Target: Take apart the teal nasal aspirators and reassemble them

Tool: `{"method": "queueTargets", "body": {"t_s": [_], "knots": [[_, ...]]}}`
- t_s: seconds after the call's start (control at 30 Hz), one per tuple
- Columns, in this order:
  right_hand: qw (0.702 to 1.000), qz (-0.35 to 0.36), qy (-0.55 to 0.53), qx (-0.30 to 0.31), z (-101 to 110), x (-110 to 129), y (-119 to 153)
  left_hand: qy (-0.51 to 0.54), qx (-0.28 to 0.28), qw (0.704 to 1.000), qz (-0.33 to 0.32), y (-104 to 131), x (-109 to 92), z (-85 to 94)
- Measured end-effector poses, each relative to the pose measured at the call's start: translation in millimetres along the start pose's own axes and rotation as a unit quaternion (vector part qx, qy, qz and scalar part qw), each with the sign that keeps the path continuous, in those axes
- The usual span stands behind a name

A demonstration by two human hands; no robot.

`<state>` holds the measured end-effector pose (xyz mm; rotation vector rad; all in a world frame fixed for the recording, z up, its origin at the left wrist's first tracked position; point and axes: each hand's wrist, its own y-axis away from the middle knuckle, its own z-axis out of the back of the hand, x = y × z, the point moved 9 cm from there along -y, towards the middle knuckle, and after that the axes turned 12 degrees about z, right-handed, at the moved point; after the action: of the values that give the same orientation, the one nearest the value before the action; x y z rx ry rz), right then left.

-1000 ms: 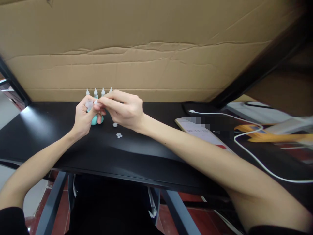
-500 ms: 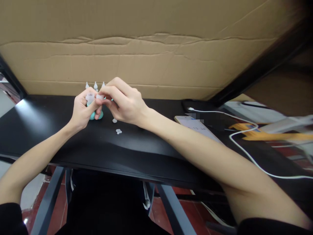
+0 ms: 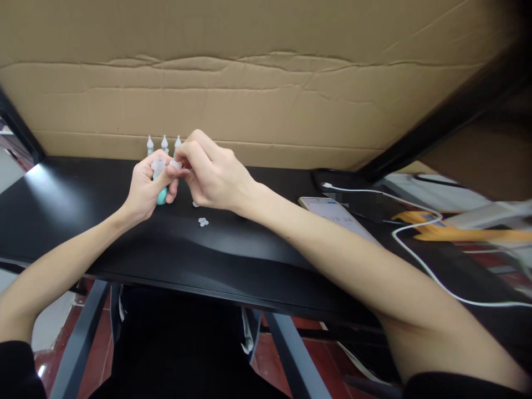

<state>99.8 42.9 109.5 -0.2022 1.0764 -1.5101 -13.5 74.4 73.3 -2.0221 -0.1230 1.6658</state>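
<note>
My left hand [image 3: 143, 185] is wrapped round a small piece with a translucent whitish upper part [image 3: 158, 165] and a teal lower part [image 3: 162, 197]. My right hand [image 3: 216, 172] meets it from the right, thumb and fingers pinched on a small white piece [image 3: 175, 164] at the left fingertips. Whether the two pieces are joined cannot be made out. Behind the hands stand three pale pointed-tip pieces [image 3: 164, 145] in a row. Several small white discs [image 3: 203, 222] lie in a cluster on the black table, and another white bit [image 3: 195, 204] is partly covered by my right hand.
A cardboard sheet [image 3: 233, 111] rises along the back of the black table [image 3: 166, 249]. Right of my forearm lies a phone [image 3: 332, 213], with a white cable [image 3: 399, 238] running past it. Beyond are yellow items [image 3: 449, 230]; a dark post [image 3: 440, 111] slants at the right.
Both hands stay together and appear slightly further right, as the whole view has shifted a little. Less teal shows beneath the left hand now. Grips look the same.
</note>
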Motion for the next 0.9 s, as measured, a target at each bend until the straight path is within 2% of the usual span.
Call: {"method": "queueTargets", "body": {"t_s": [0.13, 0.33, 0.47, 0.63, 0.9], "knots": [[0.998, 0.027, -0.047, 0.036, -2.0, -1.8, -0.4, 0.000, 0.017, 1.000, 0.017, 1.0, 5.8, -0.7], [0.994, 0.077, -0.065, 0.045, -7.9, 2.5, 3.6, 0.035, 0.108, 0.990, 0.088, 8.5, 17.8, -20.1], [0.991, 0.061, -0.073, 0.090, -17.5, 0.5, 4.6, 0.075, 0.104, 0.985, 0.119, 8.8, 24.5, -20.5], [0.985, 0.042, -0.087, 0.140, -21.3, -0.2, 2.2, 0.076, 0.101, 0.983, 0.133, 6.2, 30.0, -17.9], [0.989, 0.032, -0.060, 0.129, -21.0, -2.4, 1.5, 0.075, 0.082, 0.984, 0.136, 3.4, 30.5, -15.0]]}}
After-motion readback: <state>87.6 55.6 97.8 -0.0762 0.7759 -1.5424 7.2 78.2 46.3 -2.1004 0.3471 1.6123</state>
